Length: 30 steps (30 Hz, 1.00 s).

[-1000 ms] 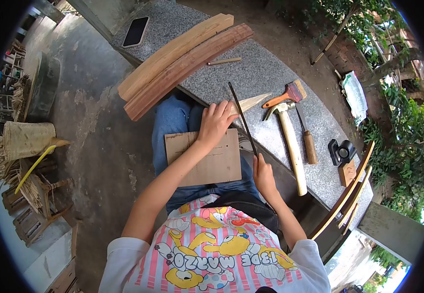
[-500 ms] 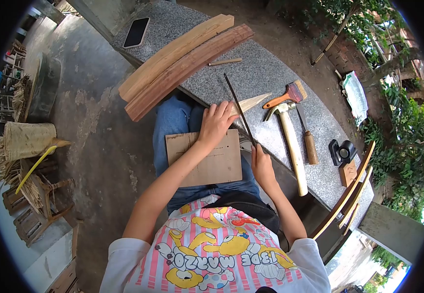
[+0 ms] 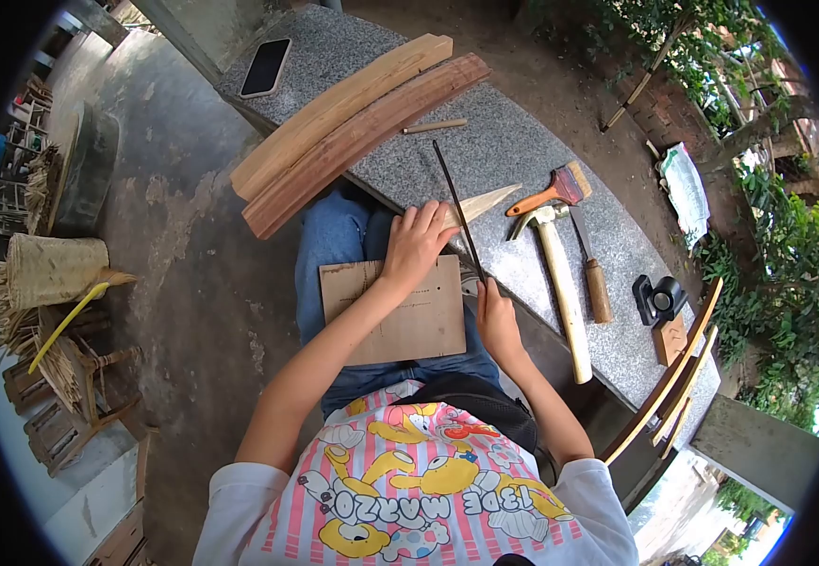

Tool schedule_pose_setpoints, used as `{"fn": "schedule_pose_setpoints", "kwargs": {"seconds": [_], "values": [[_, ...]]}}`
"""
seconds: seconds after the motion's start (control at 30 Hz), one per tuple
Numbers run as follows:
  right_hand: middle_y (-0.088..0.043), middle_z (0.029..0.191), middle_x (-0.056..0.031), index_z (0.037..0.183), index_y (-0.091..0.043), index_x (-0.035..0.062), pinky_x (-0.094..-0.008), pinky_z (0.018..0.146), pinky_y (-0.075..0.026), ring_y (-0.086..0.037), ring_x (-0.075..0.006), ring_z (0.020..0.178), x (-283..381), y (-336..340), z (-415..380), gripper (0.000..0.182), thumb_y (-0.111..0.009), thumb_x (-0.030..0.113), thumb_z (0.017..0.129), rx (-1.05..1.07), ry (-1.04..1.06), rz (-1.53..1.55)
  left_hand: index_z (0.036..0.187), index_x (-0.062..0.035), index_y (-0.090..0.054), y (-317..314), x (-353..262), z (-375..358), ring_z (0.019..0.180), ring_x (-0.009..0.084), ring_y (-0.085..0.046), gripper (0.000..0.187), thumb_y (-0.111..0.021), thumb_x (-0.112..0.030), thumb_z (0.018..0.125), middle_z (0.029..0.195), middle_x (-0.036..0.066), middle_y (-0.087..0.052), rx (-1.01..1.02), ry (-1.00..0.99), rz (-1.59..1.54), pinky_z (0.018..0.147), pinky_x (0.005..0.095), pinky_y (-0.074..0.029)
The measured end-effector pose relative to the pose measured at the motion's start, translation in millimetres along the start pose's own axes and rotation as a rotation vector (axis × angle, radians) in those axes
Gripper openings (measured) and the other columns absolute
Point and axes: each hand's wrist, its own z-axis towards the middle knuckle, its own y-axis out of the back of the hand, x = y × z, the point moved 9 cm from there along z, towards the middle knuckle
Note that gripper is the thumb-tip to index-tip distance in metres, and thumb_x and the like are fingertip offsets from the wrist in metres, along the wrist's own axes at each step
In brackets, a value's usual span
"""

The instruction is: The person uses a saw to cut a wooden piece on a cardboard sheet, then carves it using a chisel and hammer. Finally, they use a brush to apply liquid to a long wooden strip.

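Note:
My left hand [image 3: 416,243] presses on a pale pointed piece of wood [image 3: 487,205] at the near edge of the granite bench [image 3: 513,141], its fingers wrapped over the wide end. A long thin dark blade or file [image 3: 451,189] lies across that wood, right beside my left fingertips. The near end of this tool is pinched in my right hand [image 3: 497,316]. A flat brown board [image 3: 395,316] rests on my lap beneath my left forearm.
Two long curved wooden pieces [image 3: 362,141] overhang the bench's left edge, near a phone [image 3: 266,68]. To the right are a brush [image 3: 555,189], a hammer [image 3: 565,292], a chisel [image 3: 598,288], a black object [image 3: 660,296] and curved strips [image 3: 669,387].
My right hand has shifted slightly left and toward me along with the dark tool. The left hand stays on the pale wood.

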Motion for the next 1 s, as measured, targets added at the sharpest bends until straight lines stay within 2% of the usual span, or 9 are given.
{"fn": "schedule_pose_setpoints", "kwargs": {"seconds": [0.27,0.47,0.57,0.67,0.7,0.77,0.87,0.93,1.0], "values": [[-0.058,0.065,-0.0331,0.107,-0.054,-0.0094,-0.0579,0.056,-0.047,-0.059,-0.0519,0.064,-20.7,2.7,-42.5,0.028,-0.048,0.017,0.102,-0.009,-0.054,-0.019,0.124,-0.0059,-0.059,0.1,-0.7,1.7,0.088,0.0213,-0.053,0.045,-0.068,-0.032,0.088,0.109,0.002,-0.055,-0.004,-0.014,-0.001,0.074,0.0359,-0.044],[-0.058,0.065,-0.0333,0.106,-0.053,-0.009,-0.0583,0.057,-0.047,-0.059,-0.0522,0.064,0.2,2.3,-0.8,0.028,-0.047,0.018,0.102,-0.008,0.015,-0.018,0.121,-0.0059,-0.06,1.8,-1.0,1.4,0.086,0.0203,-0.051,0.045,-0.067,-0.035,0.087,0.105,0.001,-0.054,-0.028,-0.019,0.01,0.073,0.0357,-0.044],[-0.058,0.066,-0.0336,0.103,-0.053,-0.0078,-0.0586,0.057,-0.047,-0.059,-0.0523,0.065,-4.2,4.4,-8.5,0.026,-0.048,0.017,0.102,-0.002,0.002,-0.011,0.121,-0.006,-0.06,2.4,-1.2,2.2,0.086,0.0203,-0.051,0.045,-0.067,-0.035,0.087,0.105,0.001,-0.054,-0.025,-0.027,0.002,0.074,0.0355,-0.044],[-0.055,0.064,-0.0338,0.092,-0.052,-0.0055,-0.0567,0.055,-0.043,-0.055,-0.0532,0.064,-26.1,7.5,-43.9,0.026,-0.048,0.018,0.102,-0.02,-0.055,0.003,0.121,-0.006,-0.06,2.9,-2.5,2.1,0.087,0.0203,-0.051,0.045,-0.068,-0.035,0.087,0.105,0.001,-0.054,-0.033,-0.025,0.01,0.074,0.0352,-0.044],[-0.055,0.064,-0.0338,0.092,-0.052,-0.0055,-0.0567,0.055,-0.043,-0.055,-0.0532,0.064,-25.6,9.0,-44.7,0.026,-0.048,0.018,0.102,-0.019,-0.061,0.002,0.122,-0.0059,-0.06,0.5,-0.5,1.6,0.088,0.0215,-0.052,0.044,-0.067,-0.033,0.088,0.109,0.001,-0.055,-0.01,-0.014,-0.011,0.075,0.0363,-0.044],[-0.058,0.067,-0.034,0.103,-0.052,-0.0074,-0.0582,0.06,-0.048,-0.059,-0.0525,0.067,-20.9,9.5,-36.6,0.022,-0.048,0.014,0.101,-0.001,-0.052,-0.049,0.123,-0.0057,-0.06,-1.1,0.0,1.0,0.09,0.0227,-0.053,0.043,-0.067,-0.03,0.089,0.113,0.002,-0.056,0.015,-0.01,-0.032,0.076,0.0373,-0.043],[-0.059,0.067,-0.0337,0.103,-0.051,-0.0069,-0.0588,0.06,-0.048,-0.059,-0.0527,0.067,-0.9,7.0,-3.4,0.023,-0.047,0.015,0.101,0.013,-0.011,-0.048,0.121,-0.0061,-0.06,1.3,-1.2,1.5,0.087,0.0201,-0.051,0.045,-0.067,-0.035,0.087,0.105,0.0,-0.054,-0.035,-0.034,0.003,0.074,0.0351,-0.044],[-0.059,0.067,-0.0337,0.102,-0.05,-0.0063,-0.059,0.06,-0.048,-0.059,-0.0528,0.067,8.4,7.5,4.1,0.023,-0.046,0.016,0.102,0.017,-0.01,-0.028,0.122,-0.0057,-0.06,-2.4,1.1,0.7,0.09,0.0229,-0.053,0.042,-0.067,-0.03,0.089,0.114,0.002,-0.057,0.025,0.0,-0.032,0.076,0.0374,-0.044],[-0.059,0.067,-0.0338,0.101,-0.05,-0.0057,-0.0593,0.06,-0.048,-0.059,-0.0529,0.067,11.6,8.0,1.5,0.023,-0.046,0.017,0.102,0.023,-0.012,-0.006,0.122,-0.0056,-0.06,-0.1,-0.5,0.6,0.09,0.0227,-0.053,0.042,-0.067,-0.03,0.089,0.113,0.002,-0.057,0.012,-0.005,-0.021,0.076,0.0372,-0.044]]}}
